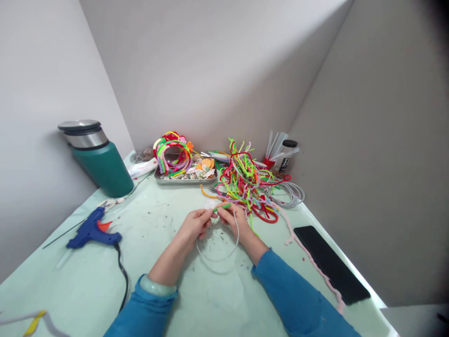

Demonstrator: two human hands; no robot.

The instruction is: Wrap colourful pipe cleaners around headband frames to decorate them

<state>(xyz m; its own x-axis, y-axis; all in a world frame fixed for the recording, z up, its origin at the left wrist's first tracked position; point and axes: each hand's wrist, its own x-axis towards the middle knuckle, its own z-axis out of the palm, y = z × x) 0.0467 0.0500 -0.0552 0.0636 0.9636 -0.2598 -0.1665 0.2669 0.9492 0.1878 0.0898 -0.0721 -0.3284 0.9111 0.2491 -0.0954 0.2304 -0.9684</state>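
Both hands meet at the middle of the table, just in front of the craft supplies. Pinched in my left hand (198,222) is one part of a thin whitish wire hoop (227,270), whose loop hangs down between my wrists. A green pipe cleaner (225,206) is wound along the top of that hoop. My right hand (235,219) has its fingers closed on this green stretch, close beside the left fingertips. How the pipe cleaner's ends lie under the fingers is hidden.
A pile of pipe cleaners (242,180) and coiled wire (293,194) lie behind my right hand. A metal tray (185,181) of scraps, a green bottle (105,168), a blue glue gun (91,230) with its cord (122,271), and a black phone (331,264) surround the work area.
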